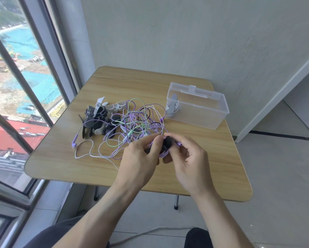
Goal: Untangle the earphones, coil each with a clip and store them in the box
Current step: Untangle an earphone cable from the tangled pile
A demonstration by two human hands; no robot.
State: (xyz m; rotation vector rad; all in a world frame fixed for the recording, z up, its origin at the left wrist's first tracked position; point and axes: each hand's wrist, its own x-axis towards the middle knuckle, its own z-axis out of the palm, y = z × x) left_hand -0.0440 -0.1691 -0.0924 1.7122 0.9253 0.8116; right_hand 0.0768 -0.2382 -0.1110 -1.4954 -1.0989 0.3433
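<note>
Two bare hands meet above the near half of the wooden table (64, 167). The left hand (141, 158) and the right hand (187, 161) together pinch a small purple earphone coil (163, 154) with a black clip (168, 143) wrapped on it, fingers closed around both. Just beyond, toward 12 o'clock, lies the tangle of earphones (132, 126), purple, mint, white and black cords looped over one another. At 10 o'clock from the hands sits a pile of clips (98, 119), black, grey and white. At 2 o'clock, well apart, the clear box (209, 119) stands open, a white coiled earphone (173, 105) inside at its left end.
</note>
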